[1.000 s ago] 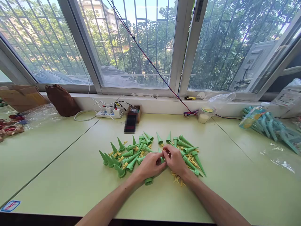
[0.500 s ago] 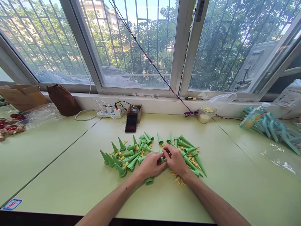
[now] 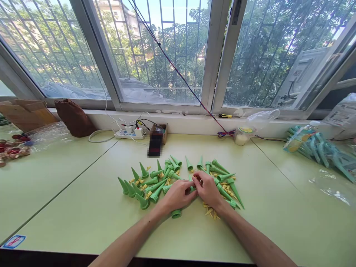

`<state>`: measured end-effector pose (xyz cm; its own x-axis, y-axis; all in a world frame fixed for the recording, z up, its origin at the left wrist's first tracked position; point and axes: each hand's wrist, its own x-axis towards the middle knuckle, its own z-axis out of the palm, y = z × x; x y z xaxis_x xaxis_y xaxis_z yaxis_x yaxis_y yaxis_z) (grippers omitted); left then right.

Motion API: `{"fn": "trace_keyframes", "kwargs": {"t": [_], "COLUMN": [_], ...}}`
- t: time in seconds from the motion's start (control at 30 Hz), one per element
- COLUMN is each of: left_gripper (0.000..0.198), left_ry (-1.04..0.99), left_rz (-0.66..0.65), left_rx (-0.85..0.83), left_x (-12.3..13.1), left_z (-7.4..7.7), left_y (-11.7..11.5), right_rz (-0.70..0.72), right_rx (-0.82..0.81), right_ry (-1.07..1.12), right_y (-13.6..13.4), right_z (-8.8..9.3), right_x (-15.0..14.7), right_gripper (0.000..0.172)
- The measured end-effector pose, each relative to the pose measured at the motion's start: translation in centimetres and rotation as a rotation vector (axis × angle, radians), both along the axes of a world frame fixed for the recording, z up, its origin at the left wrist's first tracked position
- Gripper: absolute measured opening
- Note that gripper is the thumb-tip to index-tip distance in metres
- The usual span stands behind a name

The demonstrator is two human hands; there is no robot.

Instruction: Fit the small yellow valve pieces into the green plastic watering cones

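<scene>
My left hand (image 3: 180,193) and my right hand (image 3: 206,187) meet over the middle of the table (image 3: 111,230). Between them a green cone (image 3: 190,179) shows in part; my left hand's fingers are closed around its lower part. The fingertips of my right hand are pinched together at the cone, on something too small to make out. Many green cones (image 3: 157,193) lie or stand to the left, more green cones (image 3: 236,193) to the right. Small yellow pieces (image 3: 211,213) are scattered among them and below my right hand. One cone's open end (image 3: 176,214) shows under my left wrist.
Along the window wall are a power strip (image 3: 129,134), a small box with a dark blurred object (image 3: 155,144), a plastic bag with a cup (image 3: 241,136) and a brown pouch (image 3: 74,118). Teal parts and a bottle (image 3: 302,137) lie at right, red items (image 3: 13,150) at left.
</scene>
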<state>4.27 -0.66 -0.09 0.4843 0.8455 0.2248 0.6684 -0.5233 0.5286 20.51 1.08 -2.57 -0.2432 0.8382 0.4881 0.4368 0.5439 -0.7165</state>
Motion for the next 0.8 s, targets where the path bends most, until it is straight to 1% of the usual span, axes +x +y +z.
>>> {"fn": "trace_keyframes", "kwargs": {"t": [0.2, 0.33, 0.57, 0.63, 0.8], "left_gripper": [0.019, 0.027, 0.028, 0.027, 0.028], "left_ry": [0.052, 0.033, -0.031, -0.074, -0.149], "left_rz": [0.007, 0.007, 0.029, 0.050, 0.071], "left_rx": [-0.014, -0.007, 0.017, 0.024, 0.037], "left_x": [-0.1, -0.2, -0.3, -0.4, -0.4], "left_z": [0.0, -0.1, -0.2, -0.2, -0.2], "left_y": [0.0, 0.0, 0.2, 0.3, 0.4], "right_rz": [-0.051, -0.108, -0.213, -0.205, -0.125], "right_rx": [-0.010, 0.007, 0.038, 0.030, 0.001], "right_ry": [-0.001, -0.007, -0.013, -0.013, -0.023], "right_y": [0.1, 0.1, 0.1, 0.1, -0.1], "right_z": [0.3, 0.6, 1.0, 1.1, 1.1], "right_x": [0.1, 0.2, 0.2, 0.2, 0.0], "right_gripper": [0.015, 0.016, 0.018, 0.020, 0.027]}}
